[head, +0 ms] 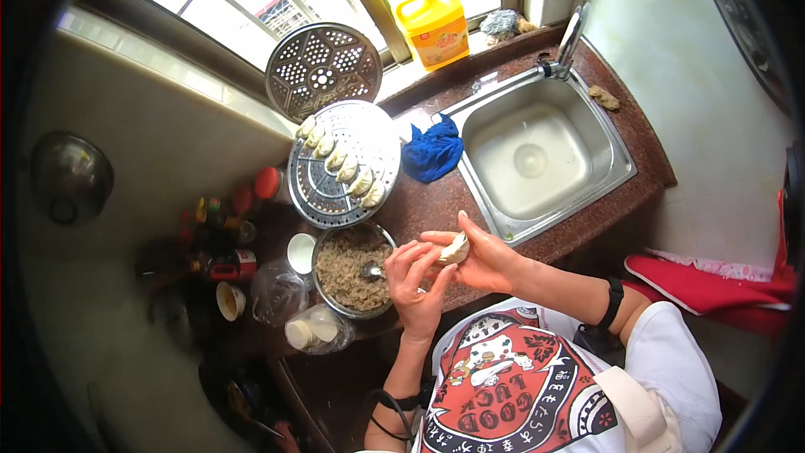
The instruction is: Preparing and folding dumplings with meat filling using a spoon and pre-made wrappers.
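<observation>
A white folded dumpling (454, 250) lies in my right hand (489, 262), between the raised thumb and the fingers. The fingertips of my left hand (415, 277) are at its left end, with thumb and forefinger on either side of that end. Just left of my hands is a metal bowl (322, 292) of minced filling (349, 267); a metal spoon (373, 271) stands in it, its handle partly behind my left hand. Beyond the bowl, a round perforated steamer tray (308, 192) holds a slanting row of several pleated dumplings (346, 168).
A second steamer plate (322, 69) leans at the window. Near the steel sink (528, 154) lie a blue cloth (433, 148) and a yellow pump jug (434, 31). Left of the filling are a white cup (302, 253), bagged wrappers or discs (314, 330), another cup (230, 301) and bottles (233, 264).
</observation>
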A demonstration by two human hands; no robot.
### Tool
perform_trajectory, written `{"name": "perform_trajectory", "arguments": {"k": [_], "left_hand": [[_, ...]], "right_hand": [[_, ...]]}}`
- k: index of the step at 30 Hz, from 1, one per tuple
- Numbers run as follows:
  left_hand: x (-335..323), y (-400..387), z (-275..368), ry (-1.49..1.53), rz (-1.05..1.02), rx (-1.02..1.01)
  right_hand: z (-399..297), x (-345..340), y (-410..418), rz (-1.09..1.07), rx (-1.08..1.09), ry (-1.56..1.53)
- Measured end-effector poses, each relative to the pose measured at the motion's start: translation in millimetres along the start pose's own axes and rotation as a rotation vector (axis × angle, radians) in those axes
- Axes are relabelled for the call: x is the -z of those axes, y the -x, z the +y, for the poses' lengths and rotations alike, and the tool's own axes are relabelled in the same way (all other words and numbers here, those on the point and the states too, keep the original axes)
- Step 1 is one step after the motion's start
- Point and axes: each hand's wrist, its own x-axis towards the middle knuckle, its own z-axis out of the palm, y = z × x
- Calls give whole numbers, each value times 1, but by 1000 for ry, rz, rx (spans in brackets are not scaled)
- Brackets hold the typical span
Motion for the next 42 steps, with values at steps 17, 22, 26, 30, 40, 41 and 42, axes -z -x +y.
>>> {"name": "perform_trajectory", "arguments": {"k": [17,22,26,30,40,41,42], "left_hand": [[72,43,-105,234,360,561],[154,39,-256,-550,104,453],[171,2,-303,-651,-254,378],[167,0,-323,-861,-394,127],[179,-8,-285,-432,22,250],[173,-10,-266,-687,17,145],[172,-11,-247,-947,16,42]], "right_hand": [[15,7,-16,135,-58,77],[31,11,-13,195,-23,131],[37,10,-15,245,42,120],[44,5,-23,281,118,81],[57,-8,-47,266,109,-43],[54,-7,-50,261,94,-52],[53,-9,-52,250,73,-58]]}}
